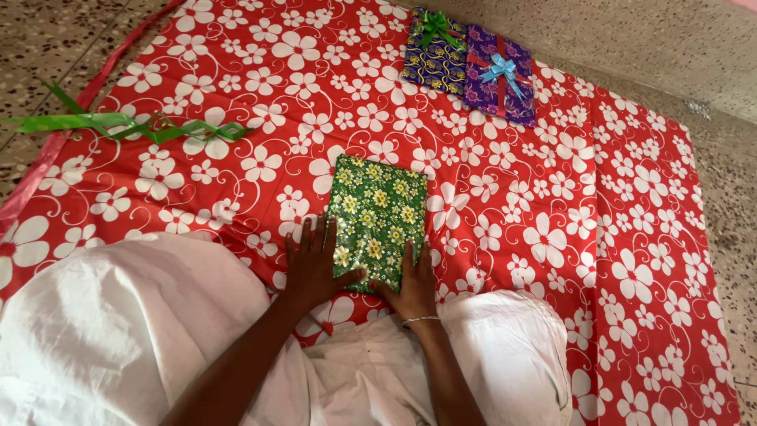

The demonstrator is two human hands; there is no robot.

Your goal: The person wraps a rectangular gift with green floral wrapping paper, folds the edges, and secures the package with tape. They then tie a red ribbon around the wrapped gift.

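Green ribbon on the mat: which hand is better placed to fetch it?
Probably left. The green ribbon lies far left, on the same side as the left hand; the right hand would have to cross the green parcel.

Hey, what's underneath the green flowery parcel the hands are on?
The green parcel lies flat on the red floral sheet, with the left hand and right hand pressing its near corners. Whatever lies directly beneath it is covered.
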